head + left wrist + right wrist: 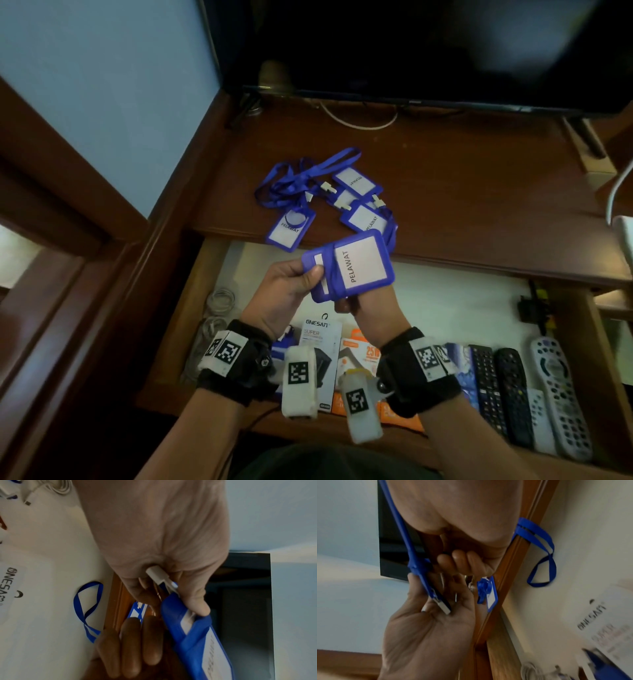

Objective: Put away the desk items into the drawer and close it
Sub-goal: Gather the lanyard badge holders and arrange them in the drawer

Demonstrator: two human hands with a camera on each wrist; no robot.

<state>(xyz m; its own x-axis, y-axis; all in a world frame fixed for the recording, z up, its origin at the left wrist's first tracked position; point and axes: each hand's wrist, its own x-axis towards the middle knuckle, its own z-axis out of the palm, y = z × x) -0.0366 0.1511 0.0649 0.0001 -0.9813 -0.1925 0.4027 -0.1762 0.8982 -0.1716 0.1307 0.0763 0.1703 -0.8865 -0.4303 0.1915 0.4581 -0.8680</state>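
Both hands hold one blue badge holder point(356, 267) with a white "PELAWAT" card, its blue lanyard wound round it, above the open drawer point(445, 301). My left hand point(305, 277) pinches its left end, thumb on top point(197, 605). My right hand point(349, 303) grips its near edge from below with curled fingers point(462, 562). A loop of the lanyard point(87, 609) hangs loose under the hands. The holder's white clip point(159, 576) lies against my left palm. Several more blue badge holders with tangled lanyards point(325, 198) lie on the desk top behind the drawer.
The drawer holds several remotes point(513, 383) at the right, an ONESAM box point(318, 335), an orange box point(359, 353) and coiled cables point(221, 301) at the left. A television point(411, 51) stands at the back of the desk. A white cable point(359, 123) runs beneath it.
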